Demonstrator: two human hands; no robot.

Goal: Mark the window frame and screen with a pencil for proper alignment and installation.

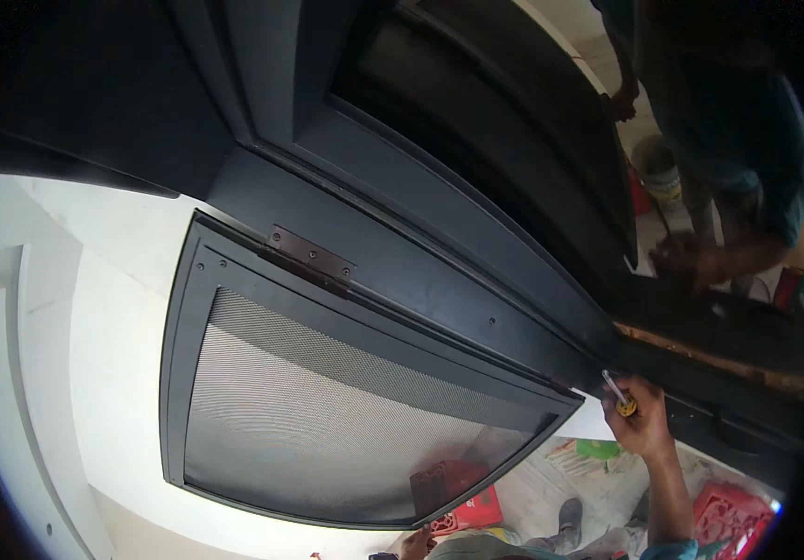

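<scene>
One hand is clearly at work: the right hand (640, 425), coming up from the lower edge on a bare forearm, is clenched around a screwdriver (618, 394) with a yellow handle. The tool's long axis runs up and left from the fist, tip toward the lower right corner of the mesh door (327, 401), where door meets the dark frame (439, 280). Tip looks to touch or sit just beside that corner; too small to tell which. The left hand (413, 543) shows only partly at the bottom edge, low and left of the right, below the mesh door's bottom rail; cannot tell if it is released or clenched, or holding anything. The right hand is far nearer the corner.

The mesh door is dark-framed with fine grey mesh, hanging open from a brown hinge (313, 259) at its upper side. Through and below the mesh, red plastic crates (458, 495) lie on a littered floor (551, 485); another red crate (728, 513) sits at lower right.

Further off, a white wall (94, 327) is on the left. At far upper right another person (728, 131) in a teal shirt leans in, one hand (686, 257) on the frame, a white bucket (658, 168) behind.
</scene>
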